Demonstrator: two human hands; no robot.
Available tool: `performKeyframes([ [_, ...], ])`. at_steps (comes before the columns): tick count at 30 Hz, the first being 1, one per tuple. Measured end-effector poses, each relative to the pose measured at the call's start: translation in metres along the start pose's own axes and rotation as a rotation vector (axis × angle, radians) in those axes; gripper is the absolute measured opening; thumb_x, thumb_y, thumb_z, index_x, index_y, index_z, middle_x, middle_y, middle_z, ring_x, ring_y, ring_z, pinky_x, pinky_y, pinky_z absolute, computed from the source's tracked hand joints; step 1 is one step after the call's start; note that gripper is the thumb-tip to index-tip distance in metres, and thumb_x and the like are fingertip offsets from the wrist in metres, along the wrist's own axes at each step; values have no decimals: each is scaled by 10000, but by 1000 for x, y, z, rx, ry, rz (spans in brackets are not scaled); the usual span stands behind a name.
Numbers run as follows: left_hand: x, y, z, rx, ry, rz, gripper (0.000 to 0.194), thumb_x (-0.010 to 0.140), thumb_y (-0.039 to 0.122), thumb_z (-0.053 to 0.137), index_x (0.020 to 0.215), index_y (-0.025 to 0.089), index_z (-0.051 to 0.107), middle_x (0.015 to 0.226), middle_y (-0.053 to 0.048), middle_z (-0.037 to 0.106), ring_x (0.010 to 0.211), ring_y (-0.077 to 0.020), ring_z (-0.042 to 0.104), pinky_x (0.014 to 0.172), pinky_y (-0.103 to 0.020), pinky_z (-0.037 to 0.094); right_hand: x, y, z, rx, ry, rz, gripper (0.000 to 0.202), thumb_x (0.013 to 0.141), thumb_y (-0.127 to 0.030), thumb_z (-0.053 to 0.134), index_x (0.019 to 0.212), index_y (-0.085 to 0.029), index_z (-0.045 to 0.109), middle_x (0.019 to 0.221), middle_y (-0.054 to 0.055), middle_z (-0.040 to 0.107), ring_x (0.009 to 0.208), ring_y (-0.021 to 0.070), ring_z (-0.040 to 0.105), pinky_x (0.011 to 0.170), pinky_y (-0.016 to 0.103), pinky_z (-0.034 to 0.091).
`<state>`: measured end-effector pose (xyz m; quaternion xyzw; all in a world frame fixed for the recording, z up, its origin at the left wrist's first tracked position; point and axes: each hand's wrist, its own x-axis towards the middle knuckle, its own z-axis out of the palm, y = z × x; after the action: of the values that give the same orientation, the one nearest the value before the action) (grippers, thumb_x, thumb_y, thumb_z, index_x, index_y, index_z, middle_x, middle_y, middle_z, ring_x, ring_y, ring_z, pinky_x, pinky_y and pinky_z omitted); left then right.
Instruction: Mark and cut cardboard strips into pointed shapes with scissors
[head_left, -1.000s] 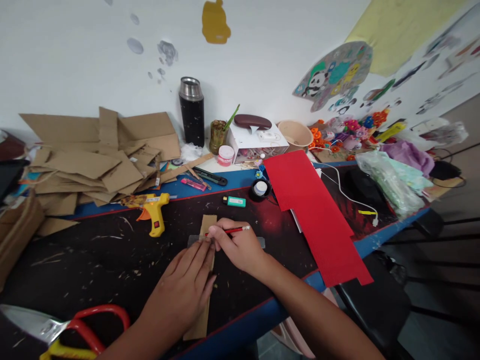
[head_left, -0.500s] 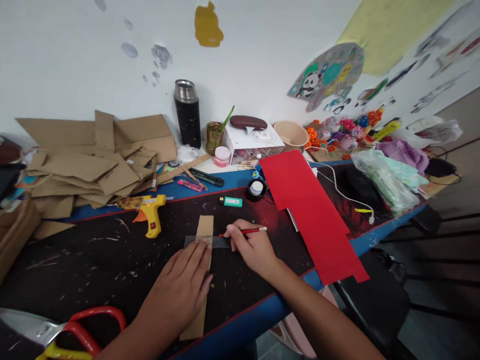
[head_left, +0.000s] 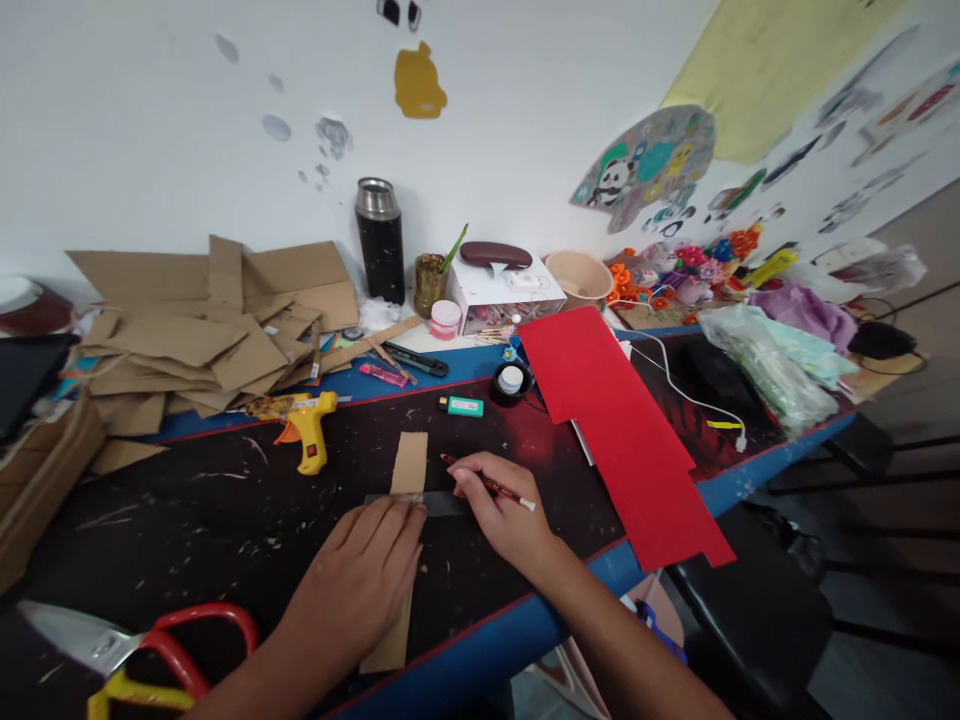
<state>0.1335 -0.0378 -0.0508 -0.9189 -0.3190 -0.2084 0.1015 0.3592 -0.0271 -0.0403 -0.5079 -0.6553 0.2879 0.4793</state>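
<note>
My left hand lies flat, its fingers stretched out over a clear ruler and a narrow cardboard strip. The ruler crosses the strip, which runs lengthwise to the table's front edge; the fingers hide part of both. Closed around a dark red pencil is my right hand. The pencil's tip points left, above the ruler and right of the strip, apart from the cardboard. Beyond the strip lies a green and black lighter-like item.
A yellow glue gun and large scissors lie to the left. Cardboard pieces are piled behind them. A red corrugated sheet lies to the right. A black flask, a utility knife and a white box sit at the back.
The ruler and my left fingers have slid toward me along the strip. The pencil's tip has lifted away from the ruler, and the pencil slants more steeply. The view has tilted up slightly.
</note>
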Motion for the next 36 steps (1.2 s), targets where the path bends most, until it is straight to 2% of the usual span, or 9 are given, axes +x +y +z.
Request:
performKeyframes([
  [6,-1,-6,-5,-45,-93,-1,393,1120,185,423,1257,116,785,1186,-143,817,1097,-309,726,971,-450,494,-10,4,-4,-109,-52,-109,145,1107,-248,657,1091,-239,801,972,61,844,873,215,807,816,312,603],
  [12,-15,-9,-16,-139,-92,11,455,1126,446,519,1436,171,707,1480,-140,735,1316,-329,672,1073,-466,510,-13,7,-3,-111,-30,-111,150,1108,-253,650,1102,-251,800,986,60,844,878,223,811,824,320,618],
  [15,-21,-9,-12,-122,-121,-2,507,1127,495,524,1507,194,673,1536,-128,711,1356,-330,656,1086,-469,514,-13,9,-1,-126,-8,-100,161,1108,-255,642,1097,-252,803,978,65,845,873,229,809,823,332,623],
  [19,-26,-10,4,-129,-171,-58,576,1127,581,496,1495,184,695,1501,-144,735,1314,-340,683,1062,-488,536,-14,10,0,-118,11,-73,160,1102,-269,651,1081,-257,809,995,68,856,886,231,817,832,333,625],
  [23,-28,-15,10,-126,-160,16,560,1133,560,505,1485,175,707,1436,-134,773,1275,-327,700,1066,-474,540,-16,10,-3,-19,-23,-1,206,1110,-314,643,1000,-239,800,869,41,831,769,195,800,746,284,617],
  [27,-30,-32,-3,-238,-179,87,549,1092,487,622,1581,238,632,1432,-90,774,1322,-302,681,1142,-451,524,-16,11,-7,78,-27,88,262,1120,-364,631,970,-221,791,808,23,800,649,158,767,645,243,605],
  [31,-38,-46,-22,-320,-247,101,740,1009,372,733,1701,343,473,1620,-44,661,1485,-285,600,1214,-434,510,-14,12,-8,52,-22,50,236,1122,-349,632,1047,-228,821,916,49,841,731,175,806,721,270,645],
  [34,-47,-46,-27,-394,-347,135,953,881,540,860,1717,366,437,1719,-68,559,1538,-347,558,1205,-504,533,-12,9,-5,0,-63,-7,218,1125,-298,620,1129,-240,830,1004,67,860,838,199,831,815,302,663],
  [36,-51,-40,-24,-420,-361,154,1007,803,662,891,1684,384,489,1719,-86,556,1525,-382,571,1197,-562,530,-10,6,-2,-33,-100,-46,215,1125,-270,615,1156,-245,827,1044,74,863,912,213,836,864,315,662],
])
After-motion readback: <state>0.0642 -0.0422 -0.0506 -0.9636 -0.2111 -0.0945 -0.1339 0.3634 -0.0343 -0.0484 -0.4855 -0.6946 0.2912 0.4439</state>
